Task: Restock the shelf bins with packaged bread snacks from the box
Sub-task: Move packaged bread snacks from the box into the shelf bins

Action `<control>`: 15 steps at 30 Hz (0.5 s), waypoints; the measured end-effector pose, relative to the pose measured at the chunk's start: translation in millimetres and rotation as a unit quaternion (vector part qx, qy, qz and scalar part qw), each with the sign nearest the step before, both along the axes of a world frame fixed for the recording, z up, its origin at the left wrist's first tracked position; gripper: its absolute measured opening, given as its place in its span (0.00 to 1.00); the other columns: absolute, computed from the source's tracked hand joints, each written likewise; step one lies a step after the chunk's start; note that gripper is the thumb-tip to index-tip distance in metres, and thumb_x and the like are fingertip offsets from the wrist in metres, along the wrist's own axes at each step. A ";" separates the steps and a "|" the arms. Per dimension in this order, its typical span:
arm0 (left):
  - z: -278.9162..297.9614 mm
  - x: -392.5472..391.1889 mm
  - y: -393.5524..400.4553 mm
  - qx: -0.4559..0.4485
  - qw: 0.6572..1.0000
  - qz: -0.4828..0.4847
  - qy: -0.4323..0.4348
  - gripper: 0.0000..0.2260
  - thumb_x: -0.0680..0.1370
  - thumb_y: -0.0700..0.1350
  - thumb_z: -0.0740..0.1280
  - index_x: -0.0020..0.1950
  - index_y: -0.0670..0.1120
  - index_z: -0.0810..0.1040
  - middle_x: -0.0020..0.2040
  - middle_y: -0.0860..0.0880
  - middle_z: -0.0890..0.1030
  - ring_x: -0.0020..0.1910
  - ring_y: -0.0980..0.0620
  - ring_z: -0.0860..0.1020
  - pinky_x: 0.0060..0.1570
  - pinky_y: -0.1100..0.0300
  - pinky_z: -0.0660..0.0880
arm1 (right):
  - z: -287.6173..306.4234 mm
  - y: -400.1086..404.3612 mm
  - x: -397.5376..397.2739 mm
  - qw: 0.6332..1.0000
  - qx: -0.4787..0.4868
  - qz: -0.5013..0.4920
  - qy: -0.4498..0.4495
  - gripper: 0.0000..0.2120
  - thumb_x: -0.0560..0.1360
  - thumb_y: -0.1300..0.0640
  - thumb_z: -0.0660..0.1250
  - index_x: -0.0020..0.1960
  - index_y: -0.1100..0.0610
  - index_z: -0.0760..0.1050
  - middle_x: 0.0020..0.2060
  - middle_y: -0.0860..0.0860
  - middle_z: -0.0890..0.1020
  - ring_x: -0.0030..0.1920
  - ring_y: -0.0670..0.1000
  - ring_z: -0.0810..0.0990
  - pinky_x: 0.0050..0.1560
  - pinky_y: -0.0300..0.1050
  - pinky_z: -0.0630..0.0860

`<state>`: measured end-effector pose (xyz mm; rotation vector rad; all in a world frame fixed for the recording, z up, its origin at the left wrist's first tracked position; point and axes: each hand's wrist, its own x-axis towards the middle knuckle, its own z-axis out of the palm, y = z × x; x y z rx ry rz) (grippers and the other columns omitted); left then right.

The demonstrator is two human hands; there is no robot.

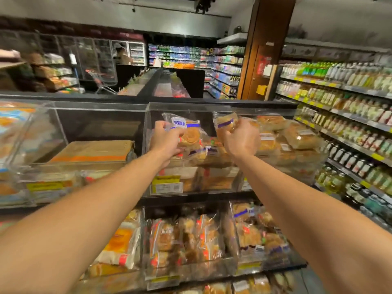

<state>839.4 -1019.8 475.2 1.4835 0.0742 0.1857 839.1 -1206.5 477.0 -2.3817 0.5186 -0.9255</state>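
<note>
Bread snacks (186, 132): clear wrappers, blue bands.

Beyond the hands, a dim shop: bottle shelves (339, 107) to their right, a brown pillar (267, 47), glass-door coolers (63, 56) far left.

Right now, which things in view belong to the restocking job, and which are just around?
Part of the job:
- left hand gripping a bread packet
- right hand gripping another packet
- clear top bin they hover over
- cardboard box in the bin to its left

Just around:
- bottle shelves on the right
- shopping cart far back
- lower bins of packaged bread
</note>
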 end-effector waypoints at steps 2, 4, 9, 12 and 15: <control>-2.9 6.0 -1.3 0.018 1.000 0.002 -0.005 0.15 0.76 0.41 0.69 0.58 0.49 0.67 0.55 0.44 0.77 0.50 0.43 0.82 0.48 0.44 0.83 | -3.1 0.3 11.4 1.000 0.009 -0.013 0.023 0.14 0.74 0.49 0.72 0.54 0.55 0.76 0.48 0.57 0.82 0.52 0.60 0.80 0.44 0.47 0.72; -3.9 11.1 -2.0 0.058 0.998 -0.003 -0.024 0.14 0.78 0.40 0.68 0.59 0.47 0.66 0.57 0.44 0.75 0.48 0.44 0.82 0.44 0.45 0.83 | -8.5 3.5 20.5 0.999 0.012 -0.020 0.043 0.15 0.74 0.48 0.73 0.55 0.56 0.77 0.48 0.57 0.83 0.52 0.60 0.81 0.46 0.48 0.76; -4.0 20.6 1.5 0.100 0.994 -0.009 -0.044 0.13 0.79 0.41 0.68 0.61 0.47 0.68 0.63 0.45 0.74 0.45 0.47 0.83 0.37 0.53 0.83 | -14.9 13.6 41.0 0.995 0.056 -0.035 0.076 0.18 0.73 0.44 0.74 0.51 0.59 0.80 0.47 0.57 0.84 0.49 0.58 0.82 0.46 0.47 0.79; -3.3 23.9 6.5 0.147 0.988 0.005 -0.050 0.13 0.79 0.46 0.69 0.61 0.50 0.70 0.60 0.48 0.76 0.45 0.49 0.83 0.37 0.55 0.83 | -14.3 19.7 46.8 0.991 0.121 -0.011 0.049 0.21 0.76 0.47 0.73 0.59 0.62 0.77 0.53 0.59 0.82 0.55 0.58 0.81 0.48 0.48 0.76; -3.8 26.6 11.8 0.205 0.977 0.025 -0.045 0.15 0.79 0.51 0.68 0.63 0.51 0.71 0.57 0.53 0.76 0.42 0.52 0.82 0.41 0.52 0.84 | -15.0 24.4 52.4 0.988 0.149 0.012 0.030 0.20 0.79 0.50 0.69 0.63 0.63 0.74 0.57 0.60 0.80 0.59 0.61 0.78 0.59 0.52 0.75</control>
